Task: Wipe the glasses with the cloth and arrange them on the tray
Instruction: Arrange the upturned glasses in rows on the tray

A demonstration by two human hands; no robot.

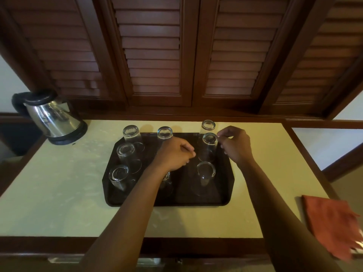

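A black tray [227, 193] lies in the middle of the pale counter and carries several clear glasses, all upside down. Three stand in the left column, for example one glass [126, 154]. My right hand [237, 148] grips the middle glass of the right column [209, 148] from its right side, fingertips at its upturned base. My left hand [174, 154] hovers over the tray's centre with curled fingers; whatever is under it is hidden. Another glass [167, 182] peeks out beneath my left forearm. The orange cloth [332, 226] lies at the counter's right edge.
A steel electric kettle [53, 118] stands at the counter's back left corner. Dark louvred cabinet doors [153, 55] rise behind the counter. The counter [59, 193] has a wooden border all round.
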